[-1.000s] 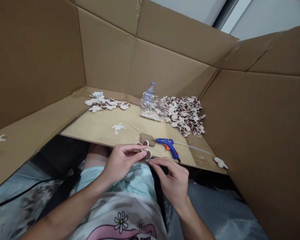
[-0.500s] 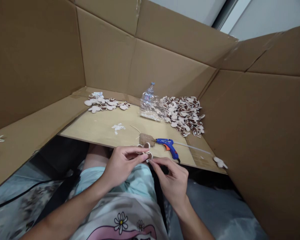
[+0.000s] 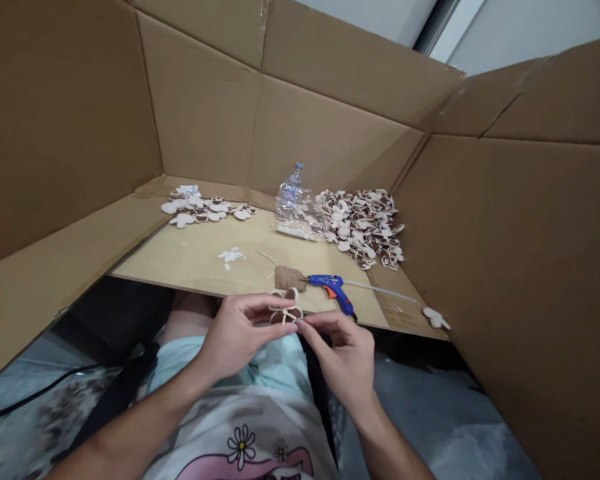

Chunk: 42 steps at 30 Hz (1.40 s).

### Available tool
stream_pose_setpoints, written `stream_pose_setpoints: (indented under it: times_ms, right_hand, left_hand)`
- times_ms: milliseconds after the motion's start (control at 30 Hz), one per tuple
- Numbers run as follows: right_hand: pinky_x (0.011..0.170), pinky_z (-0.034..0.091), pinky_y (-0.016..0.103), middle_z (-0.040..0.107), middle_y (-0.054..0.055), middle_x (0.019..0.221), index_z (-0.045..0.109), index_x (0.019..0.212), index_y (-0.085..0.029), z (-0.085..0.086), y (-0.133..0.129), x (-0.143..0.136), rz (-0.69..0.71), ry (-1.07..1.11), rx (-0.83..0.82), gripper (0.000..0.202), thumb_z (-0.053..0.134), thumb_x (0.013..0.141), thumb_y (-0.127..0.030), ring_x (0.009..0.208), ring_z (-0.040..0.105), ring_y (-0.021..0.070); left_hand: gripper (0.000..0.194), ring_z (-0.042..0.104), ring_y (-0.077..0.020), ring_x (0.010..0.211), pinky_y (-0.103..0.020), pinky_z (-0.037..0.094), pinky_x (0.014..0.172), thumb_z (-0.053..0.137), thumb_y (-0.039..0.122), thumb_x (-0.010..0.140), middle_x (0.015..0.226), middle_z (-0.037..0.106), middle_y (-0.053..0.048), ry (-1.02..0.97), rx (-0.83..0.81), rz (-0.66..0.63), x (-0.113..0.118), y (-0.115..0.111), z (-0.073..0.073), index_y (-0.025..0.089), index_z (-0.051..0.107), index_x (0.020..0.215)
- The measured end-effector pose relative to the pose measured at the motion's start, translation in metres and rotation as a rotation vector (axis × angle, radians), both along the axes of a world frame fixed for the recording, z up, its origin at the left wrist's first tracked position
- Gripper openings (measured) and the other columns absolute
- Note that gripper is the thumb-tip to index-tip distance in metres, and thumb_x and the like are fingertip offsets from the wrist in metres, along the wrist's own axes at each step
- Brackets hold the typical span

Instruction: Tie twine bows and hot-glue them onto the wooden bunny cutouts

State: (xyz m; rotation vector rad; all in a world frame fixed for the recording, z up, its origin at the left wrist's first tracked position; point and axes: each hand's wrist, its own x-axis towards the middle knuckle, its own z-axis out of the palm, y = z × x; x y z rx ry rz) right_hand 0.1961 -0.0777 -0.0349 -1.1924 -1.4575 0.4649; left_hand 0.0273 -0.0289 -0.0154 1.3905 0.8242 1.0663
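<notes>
Now pinching a brown-and-white piece [image 3: 286, 315] in the left hand [image 3: 233, 337], fingers above and thumb below, over the lap at the near edge of the board [image 3: 200, 257]. With the right hand [image 3: 343, 353], pressing thumb and forefinger together at the piece's lower right edge; cannot tell whether gripping anything small there. Just beyond, in the way of both hands: a brown pad [image 3: 289, 278], close against the nozzle of a blue glue gun [image 3: 326, 285], orange trigger toward the right hand, with a pale stick [image 3: 380, 291] running out rightward behind. Left of the pad, thin strings [image 3: 266, 256], then white scraps [image 3: 231, 255]. Farther back at right, a big heap [image 3: 363, 227] of similar pieces, partly screened by a clear bag [image 3: 300, 223]; also a bottle [image 3: 297, 175], cannot tell whether inside or behind. At back left, a smaller pile [image 3: 207, 208]. Near the right front corner, a lone white piece [image 3: 435, 318]. Around on three sides, cardboard walls [image 3: 340, 127].
</notes>
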Motion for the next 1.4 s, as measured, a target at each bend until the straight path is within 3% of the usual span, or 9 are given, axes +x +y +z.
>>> stream_pose_setpoints:
  times_ms: [167, 300, 500, 633, 800, 933, 1133, 1267, 1400]
  right_hand:
    - [0.053, 0.05, 0.02, 0.069, 0.0, 0.063, 0.067, 0.075, -0.018, 0.01, -0.001, -0.002, 0.063, 0.209, -0.137, 0.012, 0.075, 0.075, -0.027, 0.055, 0.063, 0.0107]
    - [0.049, 0.048, 0.019, 0.071, 0.001, 0.061, 0.063, 0.072, -0.016, 0.017, -0.001, -0.001, 0.215, 0.394, -0.284, 0.019, 0.078, 0.072, -0.028, 0.051, 0.062, 0.0102]
    - [0.046, 0.045, 0.016, 0.07, 0.0, 0.056, 0.059, 0.069, -0.016, 0.013, 0.003, 0.001, 0.445, 0.657, -0.442, 0.025, 0.082, 0.067, -0.024, 0.052, 0.066, 0.0111]
    - [0.043, 0.045, 0.016, 0.069, -0.002, 0.054, 0.057, 0.065, -0.017, 0.014, 0.006, 0.002, 0.53, 0.751, -0.514, 0.031, 0.087, 0.057, -0.019, 0.051, 0.068, 0.0136]
    - [0.039, 0.045, 0.015, 0.072, 0.002, 0.06, 0.058, 0.068, -0.017, 0.019, 0.008, 0.011, 0.538, 0.706, -0.487, 0.033, 0.087, 0.053, -0.018, 0.049, 0.068, 0.0142]
    - [0.039, 0.044, 0.014, 0.071, 0.0, 0.064, 0.062, 0.08, -0.017, 0.018, 0.009, 0.016, 0.474, 0.597, -0.353, 0.026, 0.082, 0.065, -0.021, 0.048, 0.066, 0.0119]
    - [0.05, 0.048, 0.018, 0.067, 0.0, 0.078, 0.06, 0.117, -0.023, 0.008, 0.011, 0.016, 0.476, 0.274, -0.233, 0.034, 0.067, 0.084, -0.028, 0.058, 0.064, 0.0093]
    - [0.061, 0.052, 0.023, 0.067, 0.002, 0.08, 0.066, 0.105, -0.02, 0.01, 0.014, 0.016, 0.481, 0.049, -0.208, 0.023, 0.064, 0.087, -0.032, 0.064, 0.062, 0.0112]
    - [0.062, 0.05, 0.023, 0.067, 0.002, 0.077, 0.067, 0.096, -0.018, 0.012, 0.016, 0.02, 0.483, -0.043, -0.216, 0.019, 0.064, 0.086, -0.034, 0.066, 0.061, 0.0126]
  left_hand:
    - [0.024, 0.071, -0.0178, 0.083, -0.026, 0.056, 0.077, 0.081, 0.022, 0.067, 0.09, 0.078, -0.004, -0.041, -0.037, -0.048, -0.001, -0.002, -0.001, 0.02, 0.077, 0.09]
    - [0.02, 0.069, -0.0148, 0.08, -0.025, 0.055, 0.075, 0.078, 0.02, 0.072, 0.088, 0.075, -0.003, -0.122, -0.04, -0.156, -0.003, -0.002, 0.001, 0.019, 0.074, 0.092]
    - [0.018, 0.065, -0.013, 0.08, -0.023, 0.051, 0.073, 0.074, 0.016, 0.077, 0.088, 0.068, -0.002, -0.208, -0.058, -0.312, -0.007, -0.003, 0.003, 0.018, 0.07, 0.094]
    - [0.016, 0.064, -0.0131, 0.078, -0.025, 0.05, 0.073, 0.073, 0.016, 0.078, 0.086, 0.068, -0.002, -0.276, -0.101, -0.373, -0.007, -0.003, 0.001, 0.018, 0.068, 0.094]
    - [0.019, 0.064, -0.0169, 0.085, -0.028, 0.05, 0.074, 0.073, 0.021, 0.078, 0.094, 0.07, -0.008, -0.387, -0.186, -0.39, -0.005, -0.003, 0.001, 0.017, 0.068, 0.095]
    - [0.027, 0.061, -0.015, 0.081, -0.025, 0.049, 0.068, 0.078, 0.023, 0.073, 0.093, 0.068, -0.006, -0.397, -0.219, -0.387, -0.005, -0.002, 0.001, 0.018, 0.065, 0.096]
    - [0.024, 0.056, -0.0103, 0.075, -0.022, 0.043, 0.069, 0.079, 0.014, 0.069, 0.079, 0.063, 0.002, -0.202, -0.127, -0.335, -0.005, 0.003, -0.003, 0.018, 0.059, 0.083]
    - [0.026, 0.055, -0.012, 0.075, -0.023, 0.041, 0.068, 0.08, 0.014, 0.065, 0.078, 0.061, 0.002, -0.149, -0.113, -0.347, -0.003, 0.004, -0.008, 0.017, 0.058, 0.078]
    - [0.032, 0.051, -0.0112, 0.068, -0.023, 0.036, 0.062, 0.085, 0.016, 0.057, 0.072, 0.059, 0.004, -0.074, -0.172, -0.376, -0.003, 0.005, -0.012, 0.016, 0.059, 0.076]
